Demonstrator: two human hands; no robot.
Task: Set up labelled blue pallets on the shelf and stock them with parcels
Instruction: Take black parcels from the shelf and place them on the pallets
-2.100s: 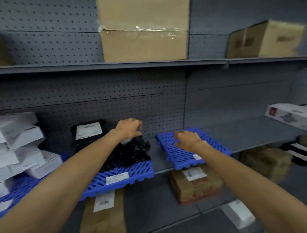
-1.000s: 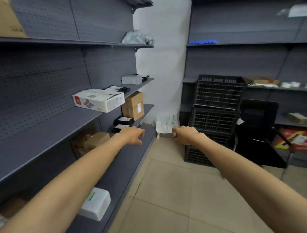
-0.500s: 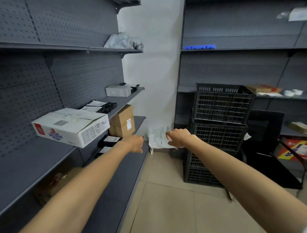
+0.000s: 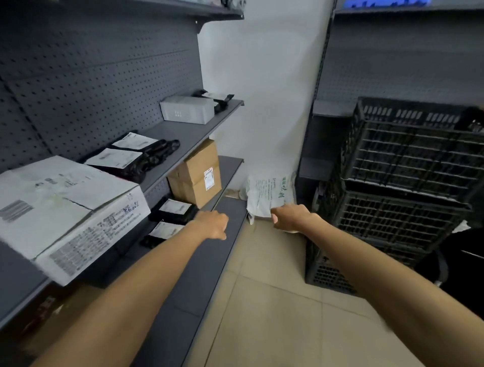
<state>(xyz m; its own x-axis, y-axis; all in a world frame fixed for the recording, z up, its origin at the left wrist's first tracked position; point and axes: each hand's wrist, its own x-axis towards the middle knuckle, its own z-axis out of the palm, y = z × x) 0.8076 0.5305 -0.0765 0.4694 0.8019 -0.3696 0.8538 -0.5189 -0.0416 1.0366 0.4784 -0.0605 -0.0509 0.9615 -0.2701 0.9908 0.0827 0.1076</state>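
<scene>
Both arms reach forward along the aisle. My left hand (image 4: pixel 213 223) hovers over the lowest grey shelf (image 4: pixel 204 262), fingers curled, holding nothing. My right hand (image 4: pixel 289 217) is curled just in front of a white bagged parcel (image 4: pixel 269 195) that leans in the corner on the floor; I cannot tell if they touch. On the middle shelf lie a white printed box (image 4: pixel 68 204), black labelled bags (image 4: pixel 131 157) and a grey box (image 4: pixel 187 109). A brown carton (image 4: pixel 199 175) and black labelled parcels (image 4: pixel 174 209) sit on the lower shelf. A blue pallet (image 4: pixel 382 3) shows at the top right.
Stacked black plastic crates (image 4: pixel 398 188) stand on the right against another grey shelving unit. A white wall fills the corner ahead. Beige floor tiles (image 4: pixel 275 301) run between the shelves. Something dark stands at the far right edge.
The view has swung right, away from the blue pallets, and moved down the aisle toward the corner. Both hands stay stretched ahead and are now closer to the white bagged parcel.
</scene>
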